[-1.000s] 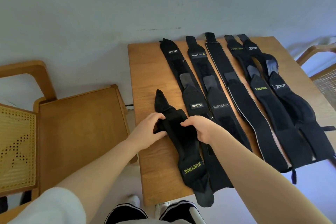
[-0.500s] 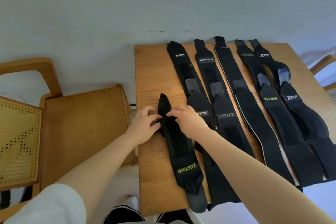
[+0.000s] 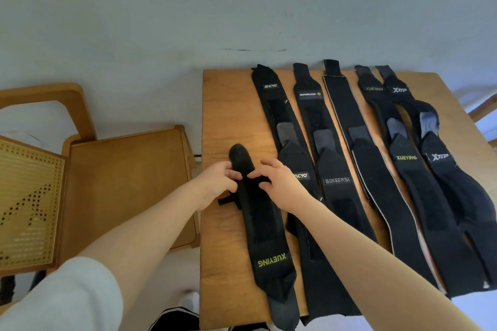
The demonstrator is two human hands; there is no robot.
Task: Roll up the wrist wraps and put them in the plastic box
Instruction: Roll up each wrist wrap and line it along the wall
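Note:
A black wrist wrap with yellow XUEYING lettering (image 3: 262,226) lies lengthwise on the left part of the wooden table (image 3: 226,115). Its far end is folded over into a rounded hump. My left hand (image 3: 216,184) pinches the wrap's left edge just below that hump. My right hand (image 3: 279,183) grips the right edge opposite, fingers curled onto the fabric. Several more black wraps lie flat side by side to the right, among them a BOKEERSI wrap (image 3: 333,169) and an XTEP wrap (image 3: 441,169). No plastic box is in view.
A wooden chair (image 3: 121,183) with a flat seat stands close to the table's left edge. A cane-panelled chair part (image 3: 27,204) sits at the far left. Another chair's frame (image 3: 484,107) shows at the right edge. A pale wall runs behind the table.
The wrap's far tip has been folded toward me into a rounded hump. Both hands moved up along the wrap to its far end. The camera view shifted slightly.

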